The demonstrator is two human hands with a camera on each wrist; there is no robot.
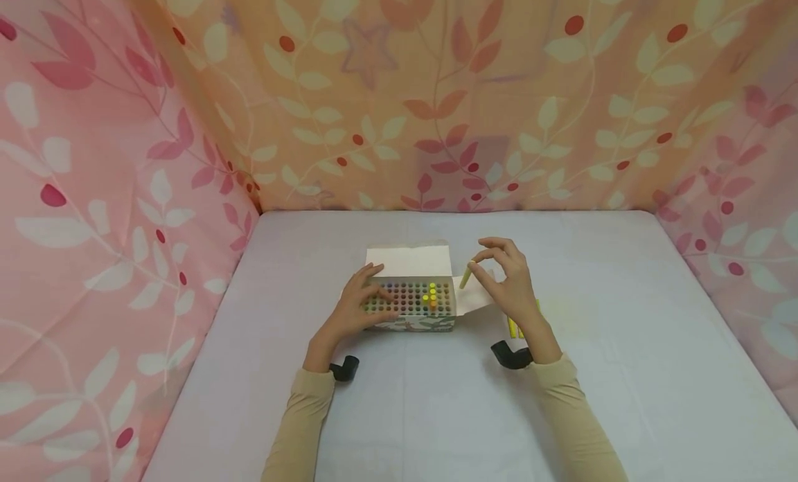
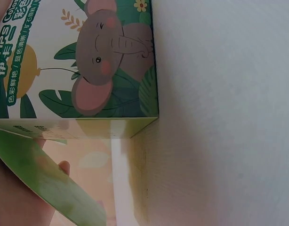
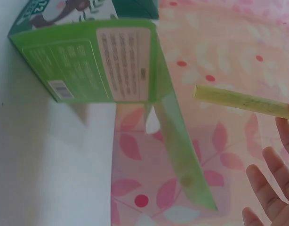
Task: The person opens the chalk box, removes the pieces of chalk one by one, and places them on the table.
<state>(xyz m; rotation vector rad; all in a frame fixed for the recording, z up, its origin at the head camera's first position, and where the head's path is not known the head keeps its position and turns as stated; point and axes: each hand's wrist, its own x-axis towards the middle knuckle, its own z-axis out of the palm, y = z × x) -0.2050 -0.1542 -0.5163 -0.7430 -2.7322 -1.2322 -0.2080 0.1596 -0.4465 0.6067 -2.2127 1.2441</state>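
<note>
A cardboard box [image 1: 408,324] with an elephant printed on its front stands with its lid [image 1: 408,262] folded back. Inside is a grid of holes, several filled with yellow sticks [image 1: 433,292] and an orange one [image 1: 433,305]. My left hand [image 1: 358,305] rests over the box's left end, fingers spread across the holes and thumb along the front edge. To the right of the box, my right hand [image 1: 514,281] pinches a yellow stick of chalk [image 3: 241,101] by its upper end between thumb and index finger. Its other fingers are loosely spread, and the chalk tilts above the side flap [image 1: 472,293].
More yellow sticks [image 1: 513,327] lie on the white table [image 1: 623,399], partly hidden behind the right forearm. A green side flap [image 2: 55,181] sticks out at the box's left end. Patterned curtains [image 1: 399,122] surround the table at the back and sides.
</note>
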